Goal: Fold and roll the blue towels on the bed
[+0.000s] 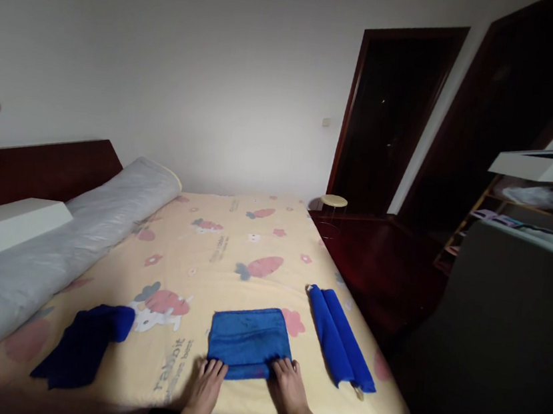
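Note:
A blue cloth (251, 338) lies flat on the bed in front of me, with a narrow fold or roll along its near edge. My left hand (209, 381) has its fingers curled over the near left corner of that edge. At the near right corner, my right hand (289, 384) grips the same edge with bent fingers. Two rolled blue cloths (341, 336) lie side by side to the right. Off to the left is a crumpled dark blue cloth (85, 345), apart from both hands.
The bed (218, 274) has a yellow sheet printed with rabbits and carrots. A long grey bundle (104, 213) and a white box (17, 222) lie along its left side. A round stool (333, 201) stands beyond the far right corner. Shelves (525, 190) and a dark cabinet-like block (495, 314) are at the right.

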Demonstrator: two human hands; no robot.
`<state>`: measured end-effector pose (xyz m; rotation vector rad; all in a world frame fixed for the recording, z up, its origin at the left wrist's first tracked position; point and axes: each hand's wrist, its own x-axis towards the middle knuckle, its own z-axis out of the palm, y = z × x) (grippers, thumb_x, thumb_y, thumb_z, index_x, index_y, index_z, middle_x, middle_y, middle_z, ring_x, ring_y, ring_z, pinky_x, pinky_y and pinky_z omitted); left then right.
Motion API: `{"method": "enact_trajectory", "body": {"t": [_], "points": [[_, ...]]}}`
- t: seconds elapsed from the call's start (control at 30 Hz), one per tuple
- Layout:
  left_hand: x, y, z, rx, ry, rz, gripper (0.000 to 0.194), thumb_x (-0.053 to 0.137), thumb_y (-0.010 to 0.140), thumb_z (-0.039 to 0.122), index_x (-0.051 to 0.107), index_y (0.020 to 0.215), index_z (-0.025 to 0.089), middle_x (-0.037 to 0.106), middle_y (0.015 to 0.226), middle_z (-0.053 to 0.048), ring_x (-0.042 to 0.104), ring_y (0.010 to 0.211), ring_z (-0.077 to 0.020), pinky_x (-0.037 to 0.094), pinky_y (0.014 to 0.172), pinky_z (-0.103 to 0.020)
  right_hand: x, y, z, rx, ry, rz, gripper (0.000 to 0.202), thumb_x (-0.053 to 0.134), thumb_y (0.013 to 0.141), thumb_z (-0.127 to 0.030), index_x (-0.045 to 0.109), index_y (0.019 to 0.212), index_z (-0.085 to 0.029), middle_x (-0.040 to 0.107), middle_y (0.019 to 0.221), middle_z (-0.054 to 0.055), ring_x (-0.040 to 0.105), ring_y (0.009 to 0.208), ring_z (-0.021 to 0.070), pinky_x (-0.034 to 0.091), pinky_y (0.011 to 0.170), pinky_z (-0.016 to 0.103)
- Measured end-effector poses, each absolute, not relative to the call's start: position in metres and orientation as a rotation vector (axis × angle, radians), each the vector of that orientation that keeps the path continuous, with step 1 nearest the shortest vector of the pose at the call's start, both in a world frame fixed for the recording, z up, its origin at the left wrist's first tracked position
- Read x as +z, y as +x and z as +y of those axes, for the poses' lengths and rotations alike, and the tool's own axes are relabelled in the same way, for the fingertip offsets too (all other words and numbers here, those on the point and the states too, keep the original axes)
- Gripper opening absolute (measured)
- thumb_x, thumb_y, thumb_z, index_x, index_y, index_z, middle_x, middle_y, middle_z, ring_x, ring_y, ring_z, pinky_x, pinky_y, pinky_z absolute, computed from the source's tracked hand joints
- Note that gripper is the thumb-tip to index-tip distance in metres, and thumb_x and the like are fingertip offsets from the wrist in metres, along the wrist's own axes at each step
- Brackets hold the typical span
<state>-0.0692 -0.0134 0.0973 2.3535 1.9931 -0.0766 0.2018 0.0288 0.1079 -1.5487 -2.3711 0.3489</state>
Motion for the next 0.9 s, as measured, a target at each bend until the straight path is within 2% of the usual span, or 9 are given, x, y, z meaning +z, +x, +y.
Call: {"method": "enact_trajectory", "body": {"t": [0.13, 0.23, 0.4, 0.53, 0.6, 0.67, 0.77, 0.9], "points": [[0.112, -0.067, -0.010, -0.103, 2.220, 1.991, 0.056, 0.033, 0.085, 0.005, 0.052, 0.136, 0.022, 0.056, 0.140, -0.005, 0.044, 0.134, -0.0208, 0.030, 0.116, -0.039, 0.120, 0.197, 0.038, 0.370, -1.576, -2.408, 0.034, 0.046, 0.075, -0.013, 0.068, 0.100, -0.018, 0.069, 0.106, 0.011, 0.054, 0.110, 0.0292, 0.028, 0.102, 0.043], [0.117, -0.063, -0.009, -0.108, 2.125, 1.980, 0.055, 0.035, 0.086, 0.010, 0.050, 0.138, 0.021, 0.053, 0.144, -0.007, 0.041, 0.137, -0.0209, 0.027, 0.116, -0.039, 0.118, 0.195, 0.042, 0.377, -1.600, -2.425, 0.039, 0.044, 0.076, -0.014, 0.069, 0.105, -0.016, 0.071, 0.105, 0.013, 0.056, 0.110, 0.0306, 0.027, 0.103, 0.044], [0.122, -0.055, -0.010, -0.151, 2.032, 1.984, 0.051, 0.033, 0.086, 0.014, 0.058, 0.130, 0.020, 0.068, 0.122, -0.010, 0.058, 0.119, -0.0221, 0.035, 0.109, -0.041, 0.109, 0.192, 0.040, 0.382, -1.663, -2.434, 0.048, 0.044, 0.076, -0.013, 0.065, 0.120, -0.015, 0.072, 0.108, 0.014, 0.058, 0.109, 0.0319, 0.024, 0.107, 0.046], [0.122, -0.058, -0.011, -0.149, 2.026, 1.988, 0.054, 0.037, 0.083, 0.016, 0.055, 0.133, 0.019, 0.057, 0.139, -0.011, 0.045, 0.134, -0.0261, 0.024, 0.116, -0.050, 0.111, 0.194, 0.033, 0.365, -1.683, -2.406, 0.049, 0.044, 0.075, -0.012, 0.064, 0.120, -0.015, 0.066, 0.120, 0.016, 0.053, 0.116, 0.0330, 0.026, 0.106, 0.048], [0.120, -0.058, -0.011, -0.129, 2.057, 1.981, 0.057, 0.038, 0.081, 0.015, 0.052, 0.137, 0.018, 0.050, 0.147, -0.011, 0.038, 0.140, -0.0267, 0.020, 0.118, -0.052, 0.114, 0.193, 0.028, 0.363, -1.671, -2.377, 0.052, 0.045, 0.075, -0.014, 0.062, 0.124, -0.017, 0.063, 0.125, 0.014, 0.050, 0.119, 0.0324, 0.025, 0.108, 0.048], [0.118, -0.054, -0.011, -0.097, 2.106, 1.940, 0.061, 0.038, 0.080, 0.011, 0.048, 0.139, 0.019, 0.044, 0.151, -0.009, 0.033, 0.142, -0.0247, 0.020, 0.119, -0.048, 0.116, 0.189, 0.021, 0.406, -1.582, -2.392, 0.055, 0.048, 0.074, -0.016, 0.059, 0.127, -0.019, 0.061, 0.130, 0.012, 0.048, 0.122, 0.0311, 0.023, 0.111, 0.046], [0.115, -0.042, -0.013, -0.038, 2.194, 1.796, 0.065, 0.031, 0.080, 0.002, 0.048, 0.139, 0.024, 0.047, 0.149, -0.004, 0.037, 0.140, -0.0194, 0.026, 0.118, -0.039, 0.115, 0.176, 0.012, 0.564, -1.305, -2.490, 0.057, 0.046, 0.076, -0.018, 0.055, 0.132, -0.023, 0.058, 0.136, 0.007, 0.048, 0.125, 0.0257, 0.025, 0.112, 0.041], [0.112, -0.033, -0.019, -0.028, 2.221, 1.689, 0.072, 0.026, 0.078, -0.002, 0.045, 0.141, 0.026, 0.049, 0.147, -0.002, 0.041, 0.136, -0.0177, 0.029, 0.117, -0.038, 0.110, 0.156, 0.007, 0.700, -1.127, -2.565, 0.058, 0.042, 0.082, -0.017, 0.049, 0.139, -0.018, 0.052, 0.144, 0.009, 0.044, 0.134, 0.0219, 0.024, 0.115, 0.037]]}}
